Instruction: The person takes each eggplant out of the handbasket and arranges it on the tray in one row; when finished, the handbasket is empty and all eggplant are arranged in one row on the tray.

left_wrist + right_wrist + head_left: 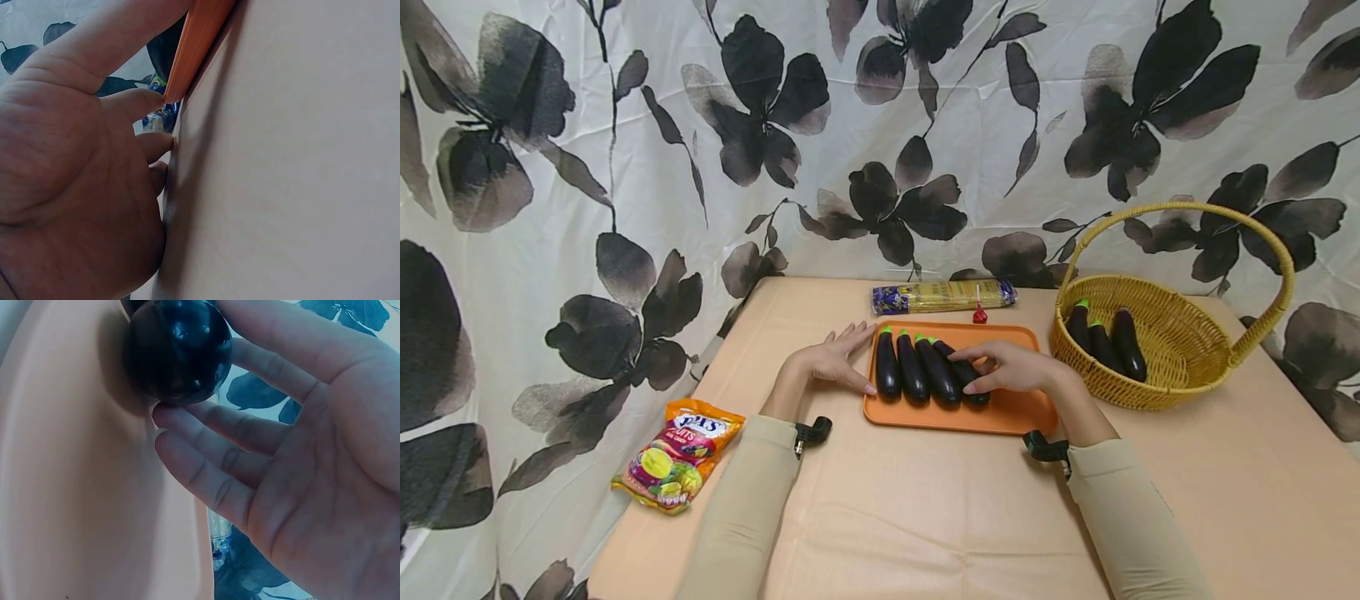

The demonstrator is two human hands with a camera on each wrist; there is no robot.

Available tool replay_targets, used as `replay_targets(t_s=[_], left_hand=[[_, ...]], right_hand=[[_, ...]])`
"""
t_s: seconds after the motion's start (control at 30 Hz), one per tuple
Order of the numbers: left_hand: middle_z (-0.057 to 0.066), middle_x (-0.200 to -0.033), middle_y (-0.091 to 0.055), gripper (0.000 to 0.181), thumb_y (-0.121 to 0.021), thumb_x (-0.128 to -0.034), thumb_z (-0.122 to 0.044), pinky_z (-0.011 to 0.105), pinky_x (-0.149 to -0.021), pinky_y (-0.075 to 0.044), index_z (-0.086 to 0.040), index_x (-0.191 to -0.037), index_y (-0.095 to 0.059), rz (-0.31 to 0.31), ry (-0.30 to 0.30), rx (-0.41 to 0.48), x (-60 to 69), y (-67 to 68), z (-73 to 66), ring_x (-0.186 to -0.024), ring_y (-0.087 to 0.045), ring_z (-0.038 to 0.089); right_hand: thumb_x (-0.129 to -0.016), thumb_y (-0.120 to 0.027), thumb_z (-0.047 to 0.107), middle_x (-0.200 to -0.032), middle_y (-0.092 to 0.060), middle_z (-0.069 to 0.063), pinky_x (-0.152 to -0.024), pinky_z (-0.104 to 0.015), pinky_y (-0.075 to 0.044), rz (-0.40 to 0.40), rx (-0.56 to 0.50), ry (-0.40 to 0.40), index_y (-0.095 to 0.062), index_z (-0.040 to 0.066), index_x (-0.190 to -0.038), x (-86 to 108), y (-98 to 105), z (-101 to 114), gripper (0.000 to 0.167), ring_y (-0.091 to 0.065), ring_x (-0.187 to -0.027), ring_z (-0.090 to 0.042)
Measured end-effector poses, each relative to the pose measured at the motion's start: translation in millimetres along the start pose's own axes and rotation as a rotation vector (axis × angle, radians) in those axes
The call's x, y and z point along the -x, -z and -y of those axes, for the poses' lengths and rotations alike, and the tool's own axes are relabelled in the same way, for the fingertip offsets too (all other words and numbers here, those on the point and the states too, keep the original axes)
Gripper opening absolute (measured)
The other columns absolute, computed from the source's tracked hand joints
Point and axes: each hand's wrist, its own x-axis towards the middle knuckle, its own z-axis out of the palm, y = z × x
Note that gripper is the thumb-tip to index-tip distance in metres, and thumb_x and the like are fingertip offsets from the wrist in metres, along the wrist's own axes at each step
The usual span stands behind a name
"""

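Note:
Several glossy dark purple eggplants with green tips lie side by side on an orange tray [955, 422] in the head view. My right hand [1015, 367] is at the rightmost eggplant [961, 368], thumb and fingers around its sides. In the right wrist view, the rounded end of that eggplant [178, 353] sits between the thumb and fingers. At the tray's left rim is my left hand [831, 360], its fingers extended. The left wrist view shows that hand's fingertips against the tray edge [194, 50], holding nothing.
A yellow wicker basket [1180, 396] with a tall handle stands at the right, with 3 eggplants inside. Behind the tray lies a long clear packet of pasta [940, 297], beside a small red wrapped piece [980, 314]. A candy bag [679, 457] lies at the left edge.

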Motion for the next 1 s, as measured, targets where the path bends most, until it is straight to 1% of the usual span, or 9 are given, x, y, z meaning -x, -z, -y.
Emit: replay_targets(t_s=[0.13,0.33,0.47,0.53,0.6,0.67,0.77,0.87,1.0], left_hand=[[0.009,-0.177,0.005,0.133,-0.09,-0.0704,-0.061,0.056,-0.13,0.013,-0.025,-0.17,-0.009,0.005,0.006,0.008,0.3,0.0,0.2,-0.163,0.011,0.029],[0.011,-0.177,0.004,0.133,-0.09,-0.0712,-0.06,0.057,-0.129,0.013,-0.023,-0.17,-0.009,0.003,0.0,0.012,1.7,0.7,0.2,-0.163,0.011,0.03],[0.011,-0.177,0.004,0.132,-0.09,-0.0714,-0.059,0.057,-0.129,0.012,-0.024,-0.17,-0.009,0.004,-0.004,0.011,3.0,1.6,-0.9,-0.163,0.01,0.03],[0.011,-0.177,0.004,0.133,-0.09,-0.0712,-0.059,0.057,-0.13,0.012,-0.024,-0.17,-0.009,0.006,-0.003,0.01,3.3,1.9,-1.2,-0.163,0.01,0.03],[0.01,-0.177,0.004,0.133,-0.09,-0.071,-0.059,0.056,-0.13,0.012,-0.024,-0.17,-0.009,0.005,-0.004,0.009,3.0,1.7,-1.0,-0.163,0.01,0.03],[0.01,-0.177,0.004,0.133,-0.09,-0.0705,-0.06,0.056,-0.13,0.012,-0.025,-0.17,-0.008,0.007,-0.001,0.01,2.7,1.5,-0.6,-0.163,0.01,0.029],[0.011,-0.177,0.003,0.134,-0.091,-0.0702,-0.06,0.057,-0.13,0.011,-0.024,-0.17,-0.008,0.004,-0.005,0.005,2.1,1.2,-0.2,-0.163,0.01,0.03],[0.011,-0.177,0.004,0.135,-0.091,-0.0697,-0.059,0.057,-0.13,0.011,-0.024,-0.17,-0.008,0.003,-0.004,0.003,2.2,1.0,-0.7,-0.163,0.01,0.03],[0.011,-0.177,0.004,0.136,-0.092,-0.0688,-0.06,0.057,-0.13,0.011,-0.023,-0.17,-0.009,0.005,0.001,0.012,2.7,0.9,-1.1,-0.163,0.01,0.031]], right_hand=[[-0.096,-0.076,0.031,-0.157,-0.052,-0.015,-0.113,-0.058,-0.047,0.007,-0.015,0.004,-0.055,0.013,-0.152,0.1,0,1,0.063,-0.058,-0.135,-0.042],[-0.096,-0.077,0.031,-0.155,-0.053,-0.016,-0.114,-0.058,-0.046,-0.001,-0.034,0.001,-0.051,0.011,-0.155,-1.0,0,0,0.068,-0.057,-0.135,-0.041],[-0.095,-0.077,0.036,-0.153,-0.054,-0.018,-0.113,-0.06,-0.047,-0.022,-0.026,-0.03,-0.047,0.012,-0.157,0.6,2,1,0.073,-0.057,-0.134,-0.041],[-0.095,-0.076,0.038,-0.152,-0.054,-0.02,-0.111,-0.06,-0.047,-0.045,-0.026,-0.048,-0.046,0.013,-0.158,2.3,4,2,0.074,-0.057,-0.132,-0.04],[-0.095,-0.077,0.037,-0.153,-0.054,-0.02,-0.11,-0.06,-0.048,-0.084,-0.032,-0.049,-0.047,0.012,-0.157,4.7,7,4,0.073,-0.058,-0.131,-0.04],[-0.095,-0.077,0.034,-0.153,-0.054,-0.02,-0.109,-0.06,-0.049,-0.141,-0.049,-0.039,-0.049,0.012,-0.156,7.5,10,5,0.071,-0.058,-0.129,-0.038],[-0.096,-0.077,0.03,-0.153,-0.054,-0.019,-0.11,-0.061,-0.049,-0.222,-0.054,0.0,-0.051,0.009,-0.154,13.1,18,6,0.066,-0.058,-0.13,-0.039],[-0.098,-0.075,0.029,-0.153,-0.054,-0.017,-0.111,-0.063,-0.046,-0.287,-0.057,0.012,-0.052,0.012,-0.153,22.8,27,9,0.062,-0.056,-0.132,-0.041],[-0.1,-0.072,0.031,-0.152,-0.053,-0.017,-0.109,-0.063,-0.047,-0.371,-0.049,0.009,-0.052,0.016,-0.154,39.8,39,12,0.059,-0.055,-0.133,-0.039]])
